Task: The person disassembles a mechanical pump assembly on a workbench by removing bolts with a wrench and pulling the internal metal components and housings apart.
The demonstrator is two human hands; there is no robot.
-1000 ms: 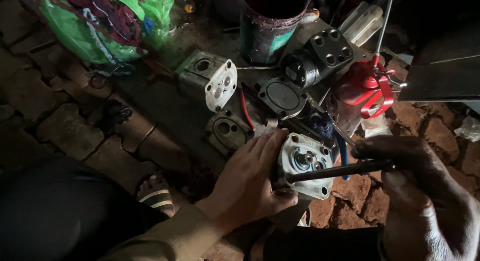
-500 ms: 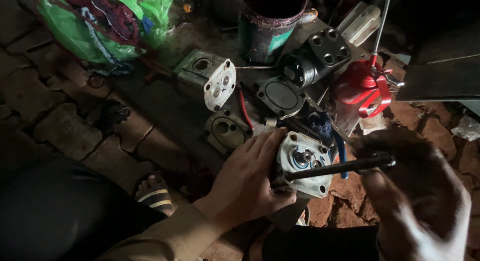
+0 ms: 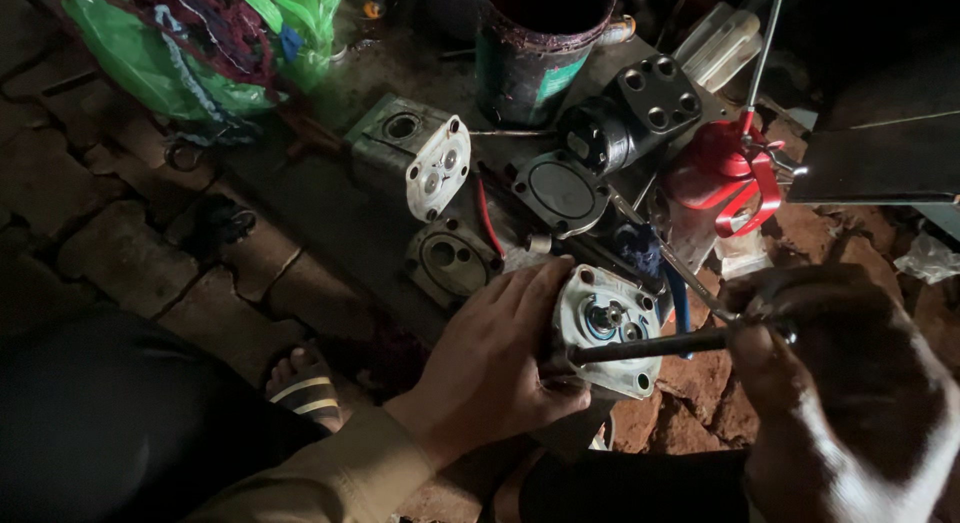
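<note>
Down on the brick floor (image 3: 120,253), the left hand (image 3: 490,368) wraps its fingers around a small grey pump housing (image 3: 605,328), gripping it from the side so its bolted face turns up towards the worker. The right hand (image 3: 850,383) is closed around the far end of a dark metal rod (image 3: 660,345), whose tip meets the housing's lower edge. The rod lies nearly level, its long axis running left to right across the face. To my eye, steadying the housing firmly and keeping the rod seated square matters most here. Beyond them lie another pump body (image 3: 410,163), a round black cover (image 3: 560,191), a red oil can (image 3: 725,178) and a stained bucket (image 3: 535,43).
</note>
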